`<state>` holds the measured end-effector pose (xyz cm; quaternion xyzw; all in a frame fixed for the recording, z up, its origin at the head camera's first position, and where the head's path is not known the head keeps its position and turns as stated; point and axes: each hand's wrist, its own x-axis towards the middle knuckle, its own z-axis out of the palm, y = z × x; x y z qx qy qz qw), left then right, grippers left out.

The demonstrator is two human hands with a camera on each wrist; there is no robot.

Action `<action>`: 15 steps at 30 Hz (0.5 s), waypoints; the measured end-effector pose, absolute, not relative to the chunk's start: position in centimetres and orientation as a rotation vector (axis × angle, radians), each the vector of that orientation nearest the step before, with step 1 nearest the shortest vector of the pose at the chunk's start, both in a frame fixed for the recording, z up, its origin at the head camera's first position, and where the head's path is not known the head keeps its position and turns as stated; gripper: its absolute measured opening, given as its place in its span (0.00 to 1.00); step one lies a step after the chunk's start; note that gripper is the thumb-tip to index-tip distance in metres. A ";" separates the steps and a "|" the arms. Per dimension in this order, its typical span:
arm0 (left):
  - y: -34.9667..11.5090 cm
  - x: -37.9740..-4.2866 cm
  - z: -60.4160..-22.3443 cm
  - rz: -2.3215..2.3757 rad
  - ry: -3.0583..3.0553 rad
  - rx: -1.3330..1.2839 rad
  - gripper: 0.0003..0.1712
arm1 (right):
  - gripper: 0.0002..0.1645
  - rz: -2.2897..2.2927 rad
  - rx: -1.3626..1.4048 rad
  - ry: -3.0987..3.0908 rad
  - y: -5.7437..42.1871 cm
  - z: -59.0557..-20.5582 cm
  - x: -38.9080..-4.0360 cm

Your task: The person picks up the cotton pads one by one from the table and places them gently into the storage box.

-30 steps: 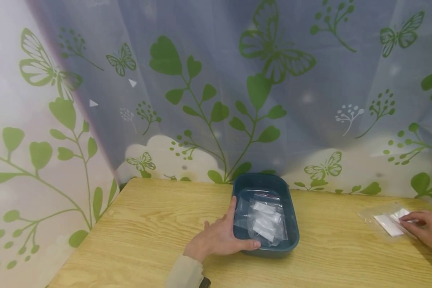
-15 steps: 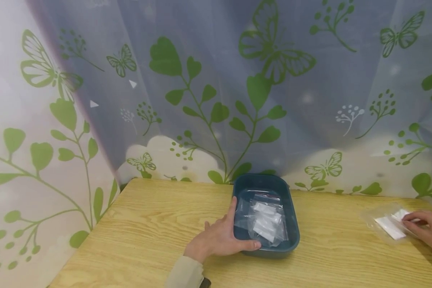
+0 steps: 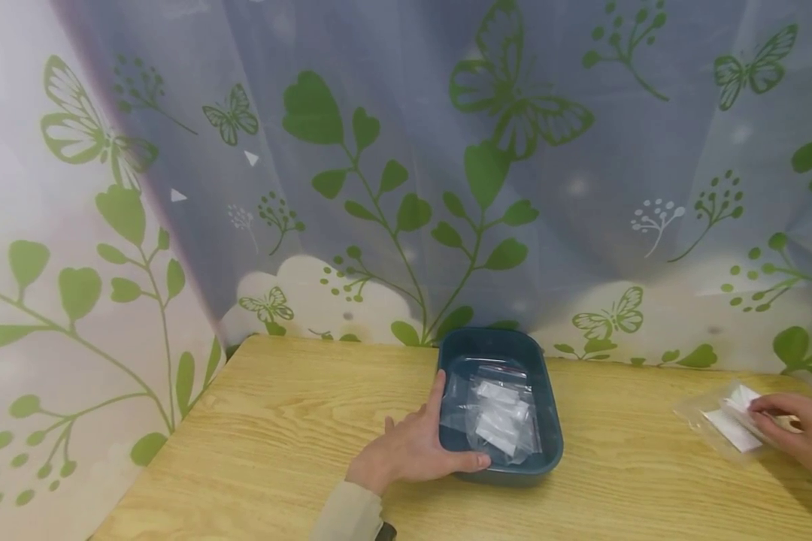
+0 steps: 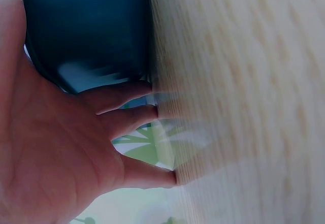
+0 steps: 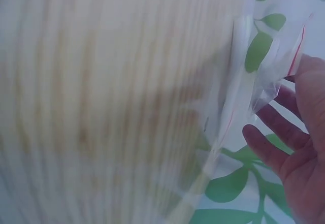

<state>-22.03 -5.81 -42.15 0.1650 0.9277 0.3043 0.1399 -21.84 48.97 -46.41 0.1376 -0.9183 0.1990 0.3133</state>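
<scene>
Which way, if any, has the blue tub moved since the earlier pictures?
No: in the head view, the blue tub keeps its place on the table, judged against the printed curtain.

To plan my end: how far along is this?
Looks done: clear bags lie in the blue bin, touched by the left hand. In hand: the right hand pinches a lifted bag. Left: probably that bag and another bag on the table, outside the bin.

Head view: my right hand [image 3: 801, 436], cut off at right edge, hides part of the pinched bag [image 3: 729, 430]. Packets [image 3: 503, 424] in the tub [image 3: 552, 421] overlap; can't count them. Dark wristband [image 3: 386, 532] cropped below.
</scene>
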 end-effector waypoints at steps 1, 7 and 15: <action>-5.8 -22.0 -42.1 0.881 2.680 0.477 0.78 | 0.05 0.491 0.355 -2.436 48.7 -46.2 -21.8; -5.7 -22.0 -42.2 0.879 2.683 0.475 0.78 | 0.07 0.343 0.346 -2.467 47.3 -45.4 -21.5; -5.7 -22.0 -42.2 0.855 2.691 0.467 0.79 | 0.08 0.272 0.446 -2.397 45.6 -44.7 -21.2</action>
